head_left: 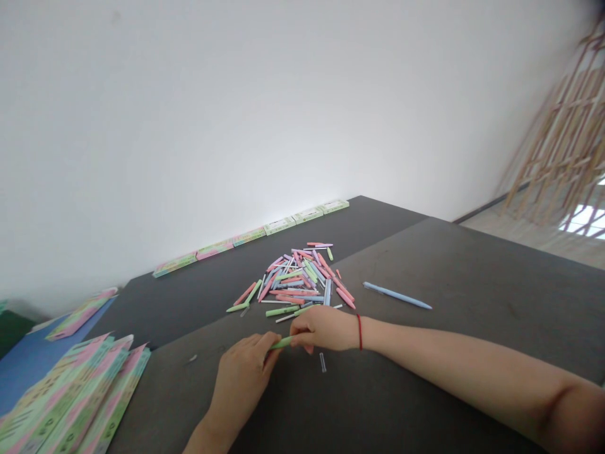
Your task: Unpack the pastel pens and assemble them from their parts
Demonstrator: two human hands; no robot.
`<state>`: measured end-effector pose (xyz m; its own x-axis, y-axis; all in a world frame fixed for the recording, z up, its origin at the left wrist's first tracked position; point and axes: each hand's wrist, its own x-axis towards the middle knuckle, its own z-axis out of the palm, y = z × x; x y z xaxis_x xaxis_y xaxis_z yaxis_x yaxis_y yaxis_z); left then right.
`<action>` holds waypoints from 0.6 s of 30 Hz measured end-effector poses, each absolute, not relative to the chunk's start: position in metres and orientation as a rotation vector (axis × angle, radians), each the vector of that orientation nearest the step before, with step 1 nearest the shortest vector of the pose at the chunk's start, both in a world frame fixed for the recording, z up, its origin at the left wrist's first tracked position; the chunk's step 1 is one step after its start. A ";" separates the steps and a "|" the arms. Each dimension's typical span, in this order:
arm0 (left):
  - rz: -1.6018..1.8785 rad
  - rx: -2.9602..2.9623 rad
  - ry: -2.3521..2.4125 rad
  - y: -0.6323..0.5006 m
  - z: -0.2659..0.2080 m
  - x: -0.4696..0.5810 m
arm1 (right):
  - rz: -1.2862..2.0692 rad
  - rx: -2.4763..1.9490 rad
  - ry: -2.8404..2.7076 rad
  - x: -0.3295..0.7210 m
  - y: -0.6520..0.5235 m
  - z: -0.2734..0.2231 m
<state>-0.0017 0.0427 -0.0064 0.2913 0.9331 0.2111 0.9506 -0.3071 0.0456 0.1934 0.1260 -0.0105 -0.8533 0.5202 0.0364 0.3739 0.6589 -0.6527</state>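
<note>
Between my two hands runs a light green pen barrel [282, 343], lying roughly crosswise over the dark table. My left hand [246, 366] pinches its left end, and my right hand [324, 328] closes on the right end, with a red string at the wrist. The fingers cover both ends of the barrel. Just beyond my right hand spreads a heap of pen parts [302, 277] in pink, green, blue, purple and white. A small clear tube [322, 362] lies just below my right hand. Off to the right rests a long blue pen [397, 294], apart from the heap.
Several printed boxes [278, 226] line the table's back edge by the white wall. More printed packs [70, 397] stand at the near left, with another pack [82, 313] on a blue surface. A white scrap [191, 359] lies left of my hands. Wooden racks [562, 126] stand far right.
</note>
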 end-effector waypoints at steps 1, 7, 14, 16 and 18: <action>-0.296 -2.453 -1.817 0.043 -0.006 -0.001 | 0.777 -0.739 -2.687 0.193 0.124 -0.010; -0.231 -2.432 -1.850 0.042 -0.006 0.004 | 0.238 -0.693 -2.759 0.189 0.114 -0.010; -0.218 -2.404 -1.691 0.042 -0.011 0.005 | 0.433 -0.866 -2.782 0.188 0.114 -0.012; -0.253 -2.421 -1.588 0.042 -0.012 0.004 | 0.638 -0.881 -2.756 0.189 0.117 -0.013; -0.288 -2.440 -1.480 0.041 -0.012 0.002 | 0.983 -0.839 -2.700 0.191 0.121 -0.013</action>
<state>0.0024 0.0414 -0.0117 0.4575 0.8346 0.3069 0.8887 -0.4403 -0.1275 0.1909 0.1214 -0.0127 -0.8328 0.5513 -0.0498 0.4544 0.6294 -0.6304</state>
